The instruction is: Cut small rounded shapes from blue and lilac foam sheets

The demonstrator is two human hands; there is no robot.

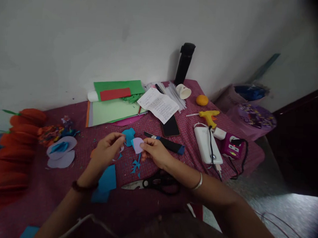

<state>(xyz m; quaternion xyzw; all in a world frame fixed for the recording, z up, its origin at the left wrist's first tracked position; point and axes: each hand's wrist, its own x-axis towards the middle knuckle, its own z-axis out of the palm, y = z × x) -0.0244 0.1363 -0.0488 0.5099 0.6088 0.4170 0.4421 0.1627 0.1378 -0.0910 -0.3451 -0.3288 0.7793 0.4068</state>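
Observation:
My right hand (pixel 156 151) pinches a small lilac paper piece (pixel 137 145) with a blue edge along its left side. Thumb and fingers of my left hand (pixel 109 146) are pressed together just left of it; whatever is between them is too small to make out. A blue paper shape (pixel 128 136) lies just behind the hands. Blue scraps (pixel 135 165) are scattered below the lilac piece. Black-handled scissors (pixel 159 183) rest near my right forearm, blades pointing left. Beyond my right hand is a utility knife (pixel 169 144). Blue paper sheets (pixel 108 178) lie by my left wrist.
Lilac ovals (pixel 61 160) and orange paper folds (pixel 15 154) are at left. Paper sheets (pixel 113 113), a written note (pixel 159 104), a phone (pixel 171 128) and a black bottle (pixel 185 63) stand behind. A yellow glue gun (pixel 208 117), white power bank (pixel 207 144) and corded purple adapter (pixel 231 146) sit right.

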